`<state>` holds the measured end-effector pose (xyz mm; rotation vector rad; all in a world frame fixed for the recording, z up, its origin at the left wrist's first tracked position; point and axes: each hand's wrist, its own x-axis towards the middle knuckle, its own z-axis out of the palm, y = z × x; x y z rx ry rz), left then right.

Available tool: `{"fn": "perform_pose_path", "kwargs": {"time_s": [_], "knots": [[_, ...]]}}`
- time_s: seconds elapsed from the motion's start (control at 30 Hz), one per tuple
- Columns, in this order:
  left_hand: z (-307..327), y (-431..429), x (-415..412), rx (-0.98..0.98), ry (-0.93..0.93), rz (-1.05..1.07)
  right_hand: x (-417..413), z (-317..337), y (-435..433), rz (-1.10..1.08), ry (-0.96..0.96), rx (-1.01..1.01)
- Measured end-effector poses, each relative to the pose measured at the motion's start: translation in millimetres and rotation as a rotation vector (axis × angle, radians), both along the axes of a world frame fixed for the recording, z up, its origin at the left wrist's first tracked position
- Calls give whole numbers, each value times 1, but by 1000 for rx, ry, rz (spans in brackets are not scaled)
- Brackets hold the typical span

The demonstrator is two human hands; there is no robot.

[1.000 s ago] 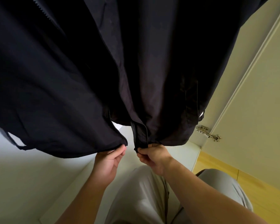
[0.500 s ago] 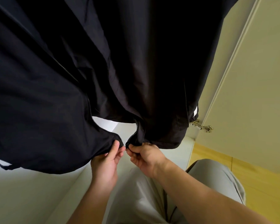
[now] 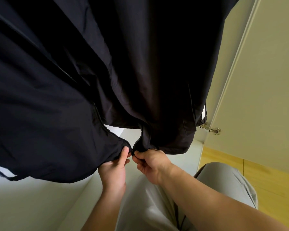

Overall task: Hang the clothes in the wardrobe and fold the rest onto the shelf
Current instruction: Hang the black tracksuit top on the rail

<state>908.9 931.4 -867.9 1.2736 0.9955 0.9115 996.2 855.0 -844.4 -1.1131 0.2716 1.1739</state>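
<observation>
Beside the door [image 3: 260, 84], left hand [image 3: 113, 172] and right hand [image 3: 151, 164] fingers [image 3: 138, 154] pinch the jacket's [image 3: 107, 64] zipper ends.

- Domestic setting, most likely a bedroom; the viewpoint sits at the mouth of a wardrobe.
- Wardrobe door [image 3: 265, 80]: plain cream panel, standing open at right. A metal cabinet hinge [image 3: 210, 129] joins it to the cupboard's side wall.
- Dark zip-front jacket [image 3: 65, 89] hangs from above and fills the upper view, its hem loose over the cupboard interior.
- Pale board [image 3: 32, 205] at lower left, smooth and white, runs back beneath the jacket. Either the wardrobe's bottom or a low shelf; cannot tell which.
- Floor [image 3: 270, 179] outside the door is yellow wood-look planking with one seam visible.
- Person wears light grey trousers [image 3: 148, 207], forearms bare: ordinary house clothes.
</observation>
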Motion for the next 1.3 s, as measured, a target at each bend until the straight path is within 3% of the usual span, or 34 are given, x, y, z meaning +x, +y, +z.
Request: {"fn": "perform_pose_path", "kwargs": {"time_s": [0.2,0.6,0.97,1.3], "knots": [[0,3,-5,203,99,-22,0,4,4,-50,17,-24],[8,18,-8,398,307,-210,8,12,8,-4,101,-80],[26,42,-8,398,464,-371,-6,13,13,95,6,-40],[24,44,-12,230,315,-321,-5,20,18,-120,-16,-88]]}}
